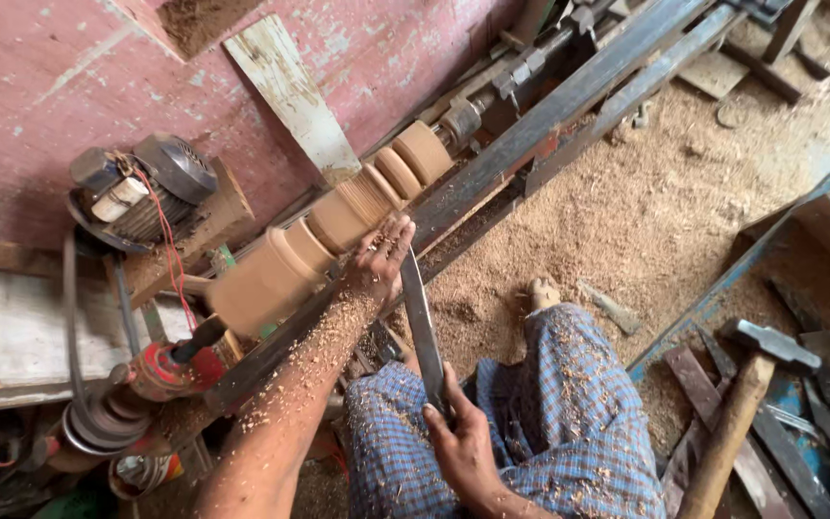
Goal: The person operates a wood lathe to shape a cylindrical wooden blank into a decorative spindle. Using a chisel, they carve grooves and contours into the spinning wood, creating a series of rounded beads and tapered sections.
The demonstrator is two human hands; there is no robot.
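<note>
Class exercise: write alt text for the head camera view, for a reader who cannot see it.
A person seated on a sawdust-covered floor presses a long flat chisel against a grooved wooden piece mounted on a lathe, the left hand steadying the blade near the wood and the right hand gripping its lower end. An electric motor sits left; a hammer lies right.

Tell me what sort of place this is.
Likely a woodturning workshop: a grooved wooden workpiece mounted on a lathe beside an electric motor, sawdust covering the floor, a hammer lying nearby.

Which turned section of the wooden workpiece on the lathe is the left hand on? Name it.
The left hand rests at the ribbed middle section of the tan wooden workpiece, not the larger smooth section nearer the grey motor or the far discs.
</note>
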